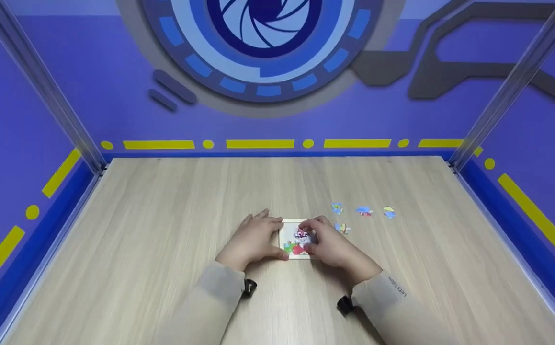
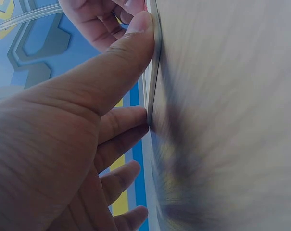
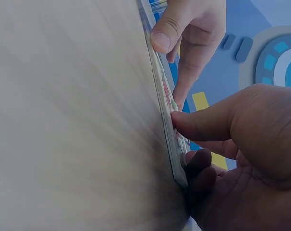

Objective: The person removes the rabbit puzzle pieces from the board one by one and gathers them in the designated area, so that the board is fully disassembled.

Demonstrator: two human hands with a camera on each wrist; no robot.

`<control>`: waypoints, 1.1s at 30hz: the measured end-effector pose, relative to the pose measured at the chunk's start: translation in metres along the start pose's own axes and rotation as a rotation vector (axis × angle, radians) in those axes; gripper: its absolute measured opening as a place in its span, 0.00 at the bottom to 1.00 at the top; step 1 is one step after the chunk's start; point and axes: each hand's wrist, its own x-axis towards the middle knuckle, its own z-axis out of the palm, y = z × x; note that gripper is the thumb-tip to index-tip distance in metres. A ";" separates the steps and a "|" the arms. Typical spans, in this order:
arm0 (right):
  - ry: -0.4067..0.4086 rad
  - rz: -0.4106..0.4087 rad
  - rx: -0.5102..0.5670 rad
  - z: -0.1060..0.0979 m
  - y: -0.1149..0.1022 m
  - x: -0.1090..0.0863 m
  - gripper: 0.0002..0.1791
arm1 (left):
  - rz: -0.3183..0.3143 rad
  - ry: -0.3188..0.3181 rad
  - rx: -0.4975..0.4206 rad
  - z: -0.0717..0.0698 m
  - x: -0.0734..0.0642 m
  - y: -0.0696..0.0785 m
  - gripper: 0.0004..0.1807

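A small square puzzle tray (image 1: 292,222) with a pale rim lies on the table between both hands. In its lower part are picture pieces, with green and red areas and a white character in pink glasses (image 1: 302,235). My left hand (image 1: 253,239) steadies the tray's left side, thumb by the near corner and index finger by the far corner, other fingers spread. Over the tray's right part, my right hand (image 1: 331,243) holds a puzzle piece between curved thumb and index finger; the hand partly hides it. In the right wrist view, the right thumb (image 3: 203,122) touches the tray's picture side.
Several loose puzzle pieces lie right of the tray: a blue-green one (image 1: 336,208), a blue-red one (image 1: 364,211), a yellow-blue one (image 1: 389,212), and another (image 1: 342,228) beside the right hand. Blue walls (image 1: 277,129) enclose the wooden table (image 1: 172,191).
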 end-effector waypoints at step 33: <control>0.017 -0.035 -0.026 -0.003 -0.001 -0.002 0.24 | 0.004 -0.003 0.015 0.000 0.000 0.001 0.48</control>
